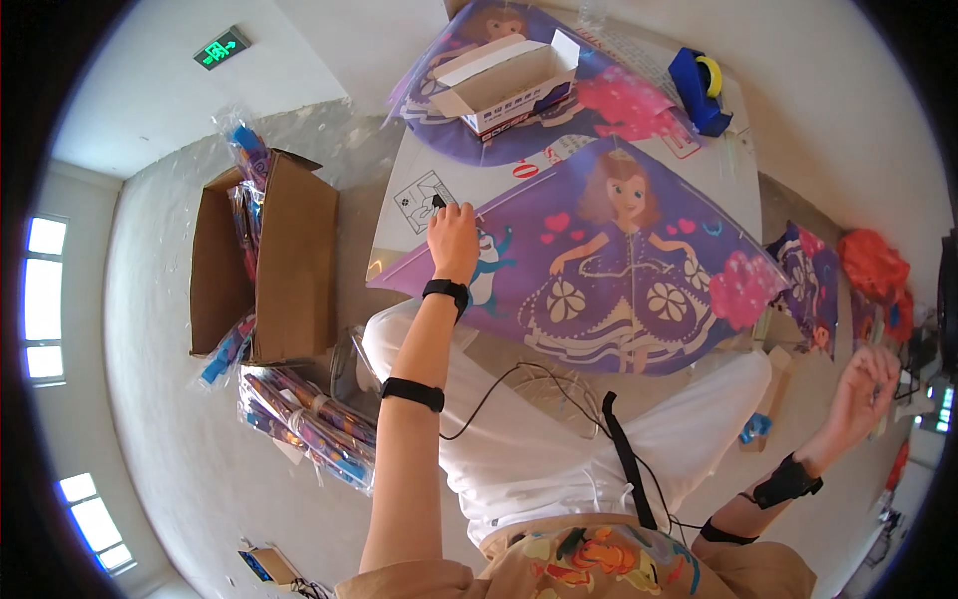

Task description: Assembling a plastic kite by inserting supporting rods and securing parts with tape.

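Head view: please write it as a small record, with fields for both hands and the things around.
left hand: at the left edge of the front kite
right hand: raised at right, away from this kite; contents unclear
box: white, open, on the rear kite
tape dispenser: blue, at table's right rear
carton: brown, left of table, holding wrapped packs

Shows lit green exit sign [222, 47] upper left, bright windows [44, 280] far left, open brown carton [297, 260] left, blue tape dispenser [702, 106] upper right, crumpled red plastic [871, 262] right.

Free room above purple sheet [624, 270], open box [524, 90] beyond
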Demonstrator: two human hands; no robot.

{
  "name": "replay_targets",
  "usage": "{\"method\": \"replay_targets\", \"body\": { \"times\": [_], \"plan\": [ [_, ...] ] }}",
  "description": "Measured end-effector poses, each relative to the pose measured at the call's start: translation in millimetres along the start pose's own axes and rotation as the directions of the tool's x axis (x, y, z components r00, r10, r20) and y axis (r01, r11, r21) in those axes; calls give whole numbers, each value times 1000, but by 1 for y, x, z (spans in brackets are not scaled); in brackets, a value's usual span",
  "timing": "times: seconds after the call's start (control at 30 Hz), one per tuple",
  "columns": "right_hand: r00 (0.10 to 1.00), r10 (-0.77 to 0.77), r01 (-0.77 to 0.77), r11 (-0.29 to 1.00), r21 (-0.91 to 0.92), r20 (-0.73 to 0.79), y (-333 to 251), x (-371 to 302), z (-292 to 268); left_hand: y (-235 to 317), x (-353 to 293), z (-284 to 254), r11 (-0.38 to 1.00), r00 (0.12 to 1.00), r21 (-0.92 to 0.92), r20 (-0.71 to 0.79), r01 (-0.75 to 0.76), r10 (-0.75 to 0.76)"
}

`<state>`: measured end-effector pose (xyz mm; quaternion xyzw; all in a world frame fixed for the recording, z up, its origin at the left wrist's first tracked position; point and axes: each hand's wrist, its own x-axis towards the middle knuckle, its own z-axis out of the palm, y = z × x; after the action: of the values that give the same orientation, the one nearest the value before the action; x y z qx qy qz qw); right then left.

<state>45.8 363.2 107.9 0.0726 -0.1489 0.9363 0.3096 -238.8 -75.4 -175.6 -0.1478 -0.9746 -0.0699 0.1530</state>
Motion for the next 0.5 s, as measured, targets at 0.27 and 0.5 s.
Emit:
{"method": "replay_targets", "body": {
  "times": [0.27, 0.5],
  "plan": [
    [1000, -1, 2, 1000, 8, -23, 1, -1, 1, 0, 0, 0, 1000, 1000, -24, -1, 9, -9],
    [1000, -4, 4, 1000, 12, -26, 0, -2, -1, 1, -2, -22, 991, 997, -126, -55, 54, -61]
  ]
}}
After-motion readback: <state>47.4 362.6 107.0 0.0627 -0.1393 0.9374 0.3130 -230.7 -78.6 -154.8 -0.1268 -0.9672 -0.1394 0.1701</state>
